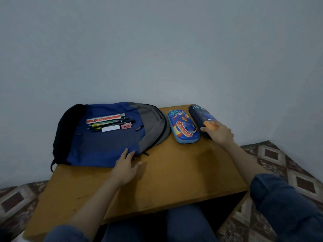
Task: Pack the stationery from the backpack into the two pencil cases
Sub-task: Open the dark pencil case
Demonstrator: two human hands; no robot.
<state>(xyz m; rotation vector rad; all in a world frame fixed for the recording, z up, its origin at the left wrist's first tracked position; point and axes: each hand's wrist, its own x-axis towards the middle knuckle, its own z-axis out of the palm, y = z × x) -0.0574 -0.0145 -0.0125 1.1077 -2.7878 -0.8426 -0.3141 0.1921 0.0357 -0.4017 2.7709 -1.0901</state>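
A blue and grey backpack lies flat on the left of the low wooden table. On top of it rests stationery: a ruler, several pens and pencils, a white eraser and a pink eraser. Two closed pencil cases lie to the right: a light blue one with a spaceship and a dark navy one. My right hand grips the near end of the navy case. My left hand rests open at the backpack's near edge.
The table stands against a plain pale wall. A patterned carpet covers the floor on both sides. My knees in blue trousers sit under the table's near edge. Bare tabletop lies between my hands.
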